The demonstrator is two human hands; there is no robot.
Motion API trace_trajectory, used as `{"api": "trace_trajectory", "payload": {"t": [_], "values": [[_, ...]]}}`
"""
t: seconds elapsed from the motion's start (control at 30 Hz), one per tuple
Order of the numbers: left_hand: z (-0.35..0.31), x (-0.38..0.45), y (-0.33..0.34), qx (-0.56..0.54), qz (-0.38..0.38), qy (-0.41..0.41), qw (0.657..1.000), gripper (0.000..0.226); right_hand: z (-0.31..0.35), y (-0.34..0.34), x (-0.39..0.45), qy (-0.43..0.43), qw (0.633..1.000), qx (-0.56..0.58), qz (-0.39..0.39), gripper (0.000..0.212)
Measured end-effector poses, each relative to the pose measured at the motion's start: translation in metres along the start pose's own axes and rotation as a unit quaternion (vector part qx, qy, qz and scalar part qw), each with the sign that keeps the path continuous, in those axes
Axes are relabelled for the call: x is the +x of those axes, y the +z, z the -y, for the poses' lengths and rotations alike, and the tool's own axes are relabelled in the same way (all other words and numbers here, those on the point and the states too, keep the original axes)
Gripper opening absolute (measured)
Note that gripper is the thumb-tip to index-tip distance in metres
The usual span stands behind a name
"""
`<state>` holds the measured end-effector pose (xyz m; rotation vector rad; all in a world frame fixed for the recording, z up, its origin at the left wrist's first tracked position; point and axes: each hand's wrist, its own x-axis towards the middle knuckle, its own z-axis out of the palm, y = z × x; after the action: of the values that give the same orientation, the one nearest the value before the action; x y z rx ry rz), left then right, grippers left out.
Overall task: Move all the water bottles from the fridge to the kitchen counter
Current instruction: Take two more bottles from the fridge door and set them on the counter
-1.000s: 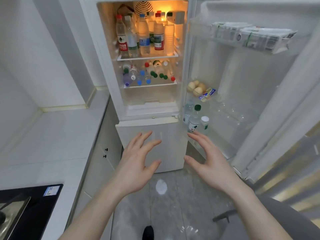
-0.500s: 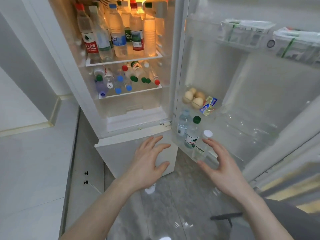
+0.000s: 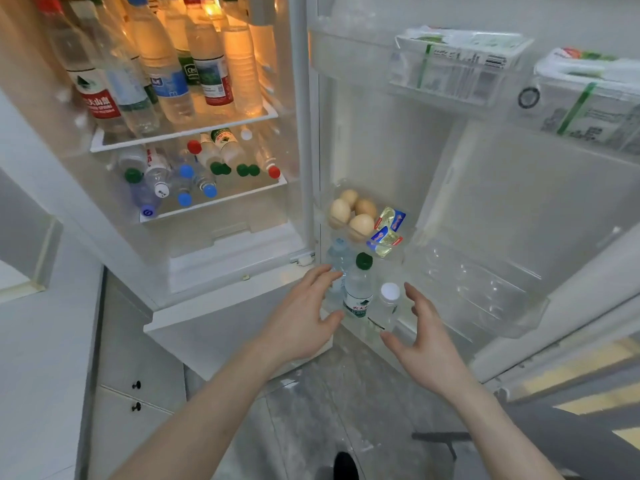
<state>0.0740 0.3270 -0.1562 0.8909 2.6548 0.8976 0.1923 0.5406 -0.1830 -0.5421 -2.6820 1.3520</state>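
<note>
The fridge stands open. Several water bottles (image 3: 166, 74) stand upright on its top shelf, and several more (image 3: 194, 171) lie on their sides on the shelf below. In the lowest door bin (image 3: 485, 306) stand a green-capped bottle (image 3: 358, 292), a white-capped bottle (image 3: 388, 303) and a pale blue-capped bottle (image 3: 337, 258). My left hand (image 3: 301, 320) hovers open just left of the green-capped bottle, fingers near the blue-capped one. On the right of the white-capped bottle my right hand (image 3: 426, 344) is spread open. Neither hand holds anything.
Eggs (image 3: 353, 213) and small butter packets (image 3: 388, 230) sit in the middle door bin. Wrapped packages (image 3: 460, 60) fill the top door bin. The white kitchen counter (image 3: 34, 358) lies at the left, with cabinet doors (image 3: 135, 393) below. The lower freezer door (image 3: 225, 323) is shut.
I have come closer to the fridge. Both hands moved up and forward, and now flank the bottles in the lowest door bin.
</note>
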Motion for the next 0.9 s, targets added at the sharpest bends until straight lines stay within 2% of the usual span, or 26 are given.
{"api": "trace_trajectory", "payload": {"t": [0.2, 0.33, 0.43, 0.53, 0.8, 0.9], "values": [[-0.016, 0.054, 0.014, 0.013, 0.01, 0.008, 1.0, 0.075, -0.017, 0.012, 0.038, -0.012, 1.0, -0.01, 0.013, 0.081], [-0.017, 0.077, 0.031, 0.022, 0.012, 0.006, 1.0, 0.062, -0.032, 0.024, 0.051, -0.002, 1.0, -0.017, 0.015, 0.061], [-0.016, 0.086, 0.043, 0.036, 0.015, 0.002, 0.999, 0.055, -0.042, 0.029, 0.053, 0.004, 1.0, -0.023, -0.005, 0.06], [-0.018, 0.088, 0.049, 0.038, -0.016, 0.007, 0.999, 0.052, -0.043, 0.033, 0.055, 0.02, 1.0, 0.003, -0.018, 0.058], [-0.011, 0.084, 0.053, -0.014, -0.045, -0.025, 0.999, 0.039, -0.042, 0.041, 0.066, 0.023, 1.0, 0.01, -0.015, 0.052], [-0.01, 0.075, 0.054, -0.01, -0.064, -0.026, 0.998, 0.03, -0.042, 0.038, 0.068, 0.009, 1.0, 0.025, -0.014, 0.041]]}}
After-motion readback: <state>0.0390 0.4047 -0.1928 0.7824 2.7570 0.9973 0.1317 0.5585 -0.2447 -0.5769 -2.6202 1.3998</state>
